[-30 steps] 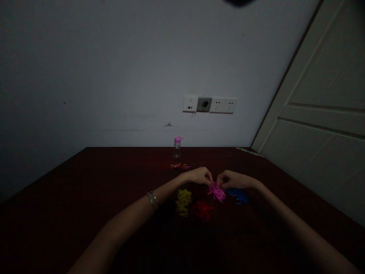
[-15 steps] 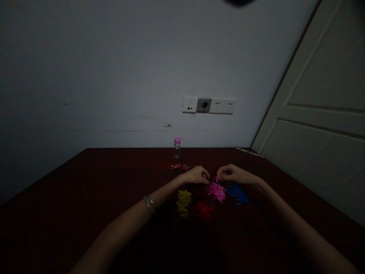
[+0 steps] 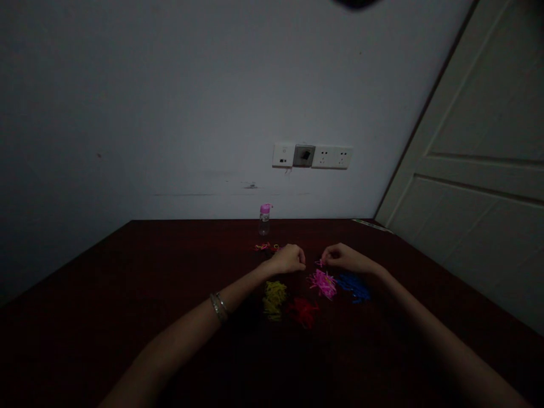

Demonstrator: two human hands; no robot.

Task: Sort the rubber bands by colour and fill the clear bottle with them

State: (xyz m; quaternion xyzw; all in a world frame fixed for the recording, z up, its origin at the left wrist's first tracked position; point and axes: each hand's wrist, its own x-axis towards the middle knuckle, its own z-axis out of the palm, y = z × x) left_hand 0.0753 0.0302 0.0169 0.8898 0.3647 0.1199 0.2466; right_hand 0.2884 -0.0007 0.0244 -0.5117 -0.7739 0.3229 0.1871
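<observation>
With the pink pile (image 3: 323, 284) taken as the clock centre and 12 o'clock set toward the wall (image 3: 191, 113), the following was observed. The pink pile is lying on the desk (image 3: 127, 272) as a loose heap of short strands.

Right hand (image 3: 345, 258): positioned between 1 and 2 o'clock, near the pile. Thumb and forefinger are brought narrowly together, and a small pink strand (image 3: 319, 262) is held at their tips, at 12 o'clock of the pile.

Left hand (image 3: 290, 259): positioned at 10 o'clock. The fingers are curled inward and narrow; no item is seen at the fingertips, and the inside of the palm is hidden. 2 bracelets (image 3: 219, 306) are worn on the left wrist.

Other piles: the blue pile (image 3: 355, 288) is found at 3 o'clock, just beside the pink one and below the right wrist. The red pile (image 3: 304, 313) is found at 7 o'clock. The yellow pile (image 3: 275, 300) is found between 8 and 9 o'clock, near the left forearm.

Farther out, at 10 o'clock, mixed strands (image 3: 263, 247) are partly covered by the left hand. Beyond them a clear bottle (image 3: 264, 221) with a pink cap is stood upright. A row of 4 plates (image 3: 331, 157) is mounted on the wall at 12 o'clock. A pale door (image 3: 476, 141) is seen toward 2 o'clock. Lighting is dim.
</observation>
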